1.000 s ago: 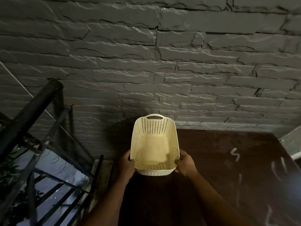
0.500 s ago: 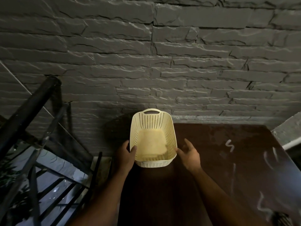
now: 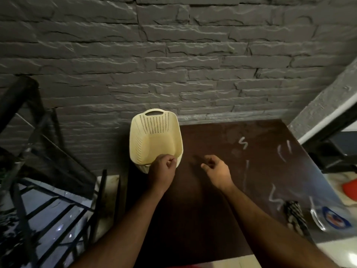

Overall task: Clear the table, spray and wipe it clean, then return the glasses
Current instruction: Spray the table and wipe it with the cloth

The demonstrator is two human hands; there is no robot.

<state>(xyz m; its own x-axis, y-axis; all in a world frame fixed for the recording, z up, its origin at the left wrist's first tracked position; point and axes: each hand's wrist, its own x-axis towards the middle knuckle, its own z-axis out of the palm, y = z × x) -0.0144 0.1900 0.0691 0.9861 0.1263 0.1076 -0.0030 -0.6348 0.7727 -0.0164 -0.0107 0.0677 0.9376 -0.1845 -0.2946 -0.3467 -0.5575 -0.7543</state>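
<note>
An empty cream plastic basket with perforated walls stands at the far left corner of the dark brown table, against the stone wall. My left hand is at the basket's near rim, its fingers curled on the edge. My right hand hovers over the table to the right of the basket, loosely curled, holding nothing and apart from the basket. No drinking glasses can be made out clearly.
White streaks mark the table's right half. A dark patterned cloth and a shiny object with a blue label lie at the near right edge. A black metal railing stands left of the table.
My right hand has let go of the basket and drawn back to the right. My left hand has shifted from the basket's left side to its near rim. The view has tilted down.
</note>
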